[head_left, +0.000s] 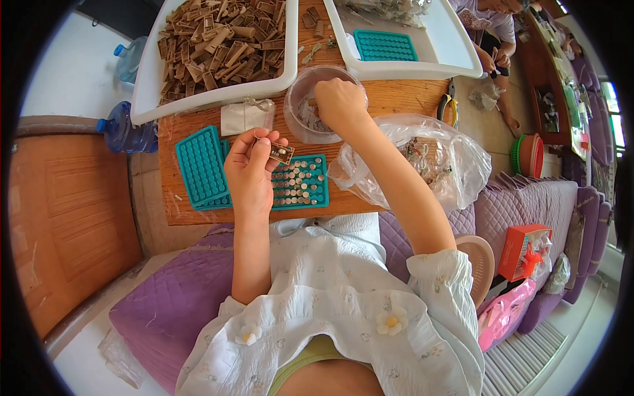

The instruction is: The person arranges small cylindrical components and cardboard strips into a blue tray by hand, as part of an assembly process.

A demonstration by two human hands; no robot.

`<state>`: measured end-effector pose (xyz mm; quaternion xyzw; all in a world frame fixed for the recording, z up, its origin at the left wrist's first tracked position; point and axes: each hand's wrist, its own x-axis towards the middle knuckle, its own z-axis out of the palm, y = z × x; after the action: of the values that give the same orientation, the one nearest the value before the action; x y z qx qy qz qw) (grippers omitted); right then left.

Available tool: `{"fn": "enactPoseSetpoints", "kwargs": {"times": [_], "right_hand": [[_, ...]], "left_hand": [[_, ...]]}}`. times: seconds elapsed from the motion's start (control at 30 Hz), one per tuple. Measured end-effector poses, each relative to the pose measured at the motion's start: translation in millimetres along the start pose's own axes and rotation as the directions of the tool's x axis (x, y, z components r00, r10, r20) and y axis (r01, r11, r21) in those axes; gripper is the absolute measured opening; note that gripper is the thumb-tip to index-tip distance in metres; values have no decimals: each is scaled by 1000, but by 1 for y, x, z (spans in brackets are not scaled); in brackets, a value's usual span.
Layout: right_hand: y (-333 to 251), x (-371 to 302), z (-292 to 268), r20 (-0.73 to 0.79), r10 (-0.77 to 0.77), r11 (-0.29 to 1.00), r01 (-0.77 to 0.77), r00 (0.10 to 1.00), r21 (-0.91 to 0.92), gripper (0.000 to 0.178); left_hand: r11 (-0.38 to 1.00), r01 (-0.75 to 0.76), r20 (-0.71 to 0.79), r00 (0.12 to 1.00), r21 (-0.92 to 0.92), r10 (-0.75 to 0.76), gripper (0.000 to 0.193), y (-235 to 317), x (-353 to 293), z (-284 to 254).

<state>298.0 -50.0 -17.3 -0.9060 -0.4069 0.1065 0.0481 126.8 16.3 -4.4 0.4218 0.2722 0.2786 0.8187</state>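
Note:
My left hand [249, 168] is closed around a small brown plastic casing [282, 152] with silvery metal inside it, held above a teal tray [319, 198]. Rows of round silver button cells [297, 178] fill much of that tray. My right hand [341, 107] reaches down into a clear round tub [295, 122] with small greyish pieces in it. Its fingers are curled, and the tips are hidden, so whatever they pinch does not show. Left of my left hand lie stacked teal trays [201, 168] with round hollows.
A white bin [290, 66] heaped with brown plastic casings [218, 46] stands at the back left. Another white bin [436, 68] holds a teal tray [385, 45]. Pliers [449, 109] lie at the table's right edge, near a clear plastic bag [462, 165]. A co-worker [489, 39] sits beyond.

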Motion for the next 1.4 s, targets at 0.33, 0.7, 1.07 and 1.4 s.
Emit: {"fn": "enactPoseSetpoints", "kwargs": {"times": [0.33,0.7,1.07,1.4], "right_hand": [[-6,9,7,13,-20,1000,20,1000,-14,11],[4,-82,-60,-277,-113,926,202,954,318,12],[-34,-170,75,-357,154,867,48,921,497,9],[-35,-149,85,-434,237,611,214,869,762,23]], "left_hand": [[1000,9,-15,1000,16,-9,11,2,-5,-13],[1000,2,4,1000,23,-3,12,-1,-14,-32],[796,-221,164,974,563,154,10,-40,-27,-32],[510,-350,303,937,786,176,12,-47,-23,-19]]}}
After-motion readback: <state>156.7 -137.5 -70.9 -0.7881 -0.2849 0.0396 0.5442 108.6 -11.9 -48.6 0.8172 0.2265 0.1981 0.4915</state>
